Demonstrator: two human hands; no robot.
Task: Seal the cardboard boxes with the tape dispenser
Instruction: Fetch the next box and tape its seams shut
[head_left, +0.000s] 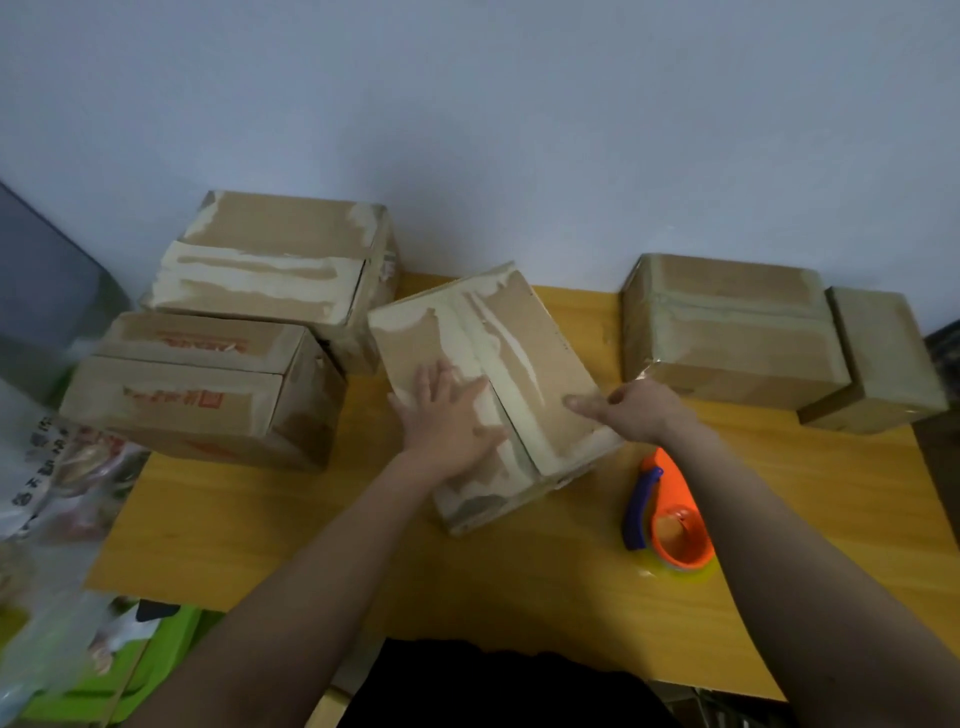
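A cardboard box (524, 338) with torn tape marks sits turned at an angle in the middle of the yellow table (311, 540), its two top flaps folded down. My left hand (447, 421) lies flat on the left flap with fingers spread. My right hand (634, 410) rests on the box's right edge, fingers pressing the right flap. An orange tape dispenser (675, 525) with a blue handle lies on the table just right of the box, under my right forearm; neither hand touches it.
Two unsealed boxes (270, 270) (192, 384) stand at the back left. Two taped boxes (727, 327) (883, 358) stand at the back right against the wall. Plastic bags (47, 488) and a green item (156, 654) lie off the table's left edge.
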